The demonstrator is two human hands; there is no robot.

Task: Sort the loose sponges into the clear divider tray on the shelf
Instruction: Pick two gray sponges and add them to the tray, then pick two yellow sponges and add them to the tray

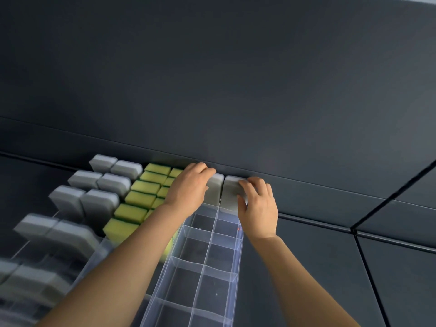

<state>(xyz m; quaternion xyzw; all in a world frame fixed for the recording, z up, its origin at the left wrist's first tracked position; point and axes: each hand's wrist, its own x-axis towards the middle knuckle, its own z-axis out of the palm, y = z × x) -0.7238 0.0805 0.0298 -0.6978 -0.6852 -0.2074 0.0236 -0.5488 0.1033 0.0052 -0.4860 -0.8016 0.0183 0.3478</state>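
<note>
Shelf: clear divider tray, far cells filling. Left hand grip curled over left grey sponge. Right hand grip pinching right grey sponge, seemingly half-seated. Risk: squeezed foam snags divider, springs out.

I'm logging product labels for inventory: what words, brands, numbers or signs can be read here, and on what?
None. No print shows on the grey sponges, yellow sponges, clear divider tray or dark wall.
A red speck on the tray is too small to tell.
</note>
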